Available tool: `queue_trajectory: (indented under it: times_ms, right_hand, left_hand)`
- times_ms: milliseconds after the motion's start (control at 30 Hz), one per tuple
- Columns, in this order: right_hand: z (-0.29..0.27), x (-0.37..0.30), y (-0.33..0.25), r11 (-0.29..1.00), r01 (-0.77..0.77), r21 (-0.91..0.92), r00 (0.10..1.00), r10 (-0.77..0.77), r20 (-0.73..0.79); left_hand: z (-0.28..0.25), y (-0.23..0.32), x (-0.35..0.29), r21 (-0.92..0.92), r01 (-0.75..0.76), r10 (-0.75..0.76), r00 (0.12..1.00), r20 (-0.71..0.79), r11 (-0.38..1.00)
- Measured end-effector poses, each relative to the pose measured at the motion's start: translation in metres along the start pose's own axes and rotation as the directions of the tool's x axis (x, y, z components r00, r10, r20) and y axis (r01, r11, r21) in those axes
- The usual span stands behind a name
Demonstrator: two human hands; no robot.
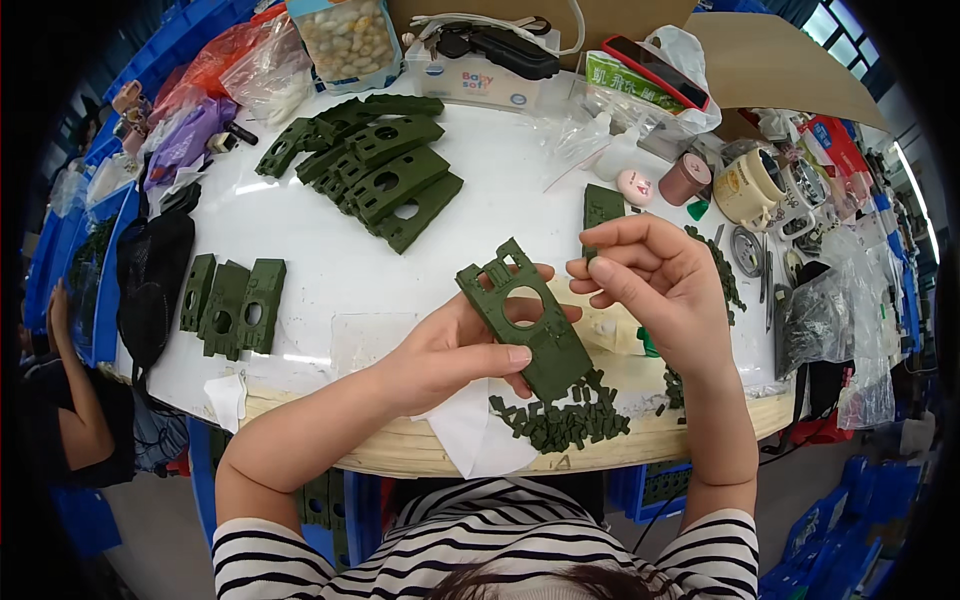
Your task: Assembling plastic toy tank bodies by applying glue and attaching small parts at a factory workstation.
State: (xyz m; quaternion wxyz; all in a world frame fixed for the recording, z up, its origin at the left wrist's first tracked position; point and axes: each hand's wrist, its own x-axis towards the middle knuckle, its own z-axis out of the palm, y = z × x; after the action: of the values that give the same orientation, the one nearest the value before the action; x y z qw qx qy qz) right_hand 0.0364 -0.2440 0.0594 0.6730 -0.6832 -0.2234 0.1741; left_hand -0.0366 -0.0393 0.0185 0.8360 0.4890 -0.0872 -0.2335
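My left hand (450,350) grips a dark green plastic model-vehicle hull (555,358) with a large round hole, tilted above the table's front. Its thumb lies on the face, the other fingers behind. To the right and slightly higher, my right hand (675,295) pinches a small dark green piece (591,253) between thumb and forefinger, apart from the hull. Most of that piece is hidden by the fingertips. Just beyond the right hand lies another green part (602,203). A heap of small green pieces (565,425) sits below the held hull, at the table's edge.
Stacked green hulls (400,185) lie at the back left, and several more (240,310) at the left beside a black face mask (155,270). A tissue box (475,80), a red-edged phone (655,72) and mugs (748,188) line the back. Tweezers (769,290) lie right.
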Motion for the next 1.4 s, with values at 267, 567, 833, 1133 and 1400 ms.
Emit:
queue_trajectory:
  times_ms: [267,567,833,1133,1400]
  right_hand:
    - [0.000,0.001,0.001,0.990,-0.081,0.113,0.995,0.074,0.061]
    - [0.004,-0.001,0.000,0.994,-0.064,0.085,0.998,0.062,0.027]
    - [0.006,-0.005,-0.004,0.993,-0.082,0.090,0.996,0.080,0.030]
    - [0.016,-0.012,0.005,0.935,0.282,-0.216,0.959,-0.275,0.062]
    - [0.027,-0.013,0.011,0.877,0.310,-0.367,0.948,-0.312,0.055]
  left_hand:
    - [0.002,0.002,0.001,0.073,-0.020,0.020,1.000,-0.006,0.997]
    - [-0.001,-0.004,-0.001,0.080,-0.024,0.022,0.999,0.023,0.997]
    - [-0.003,-0.009,-0.003,0.137,-0.056,0.049,0.997,0.059,0.989]
    - [0.002,-0.013,-0.008,0.140,0.016,-0.021,0.999,0.032,0.990]
    - [0.005,-0.017,-0.010,0.199,-0.011,0.004,0.999,0.037,0.980]
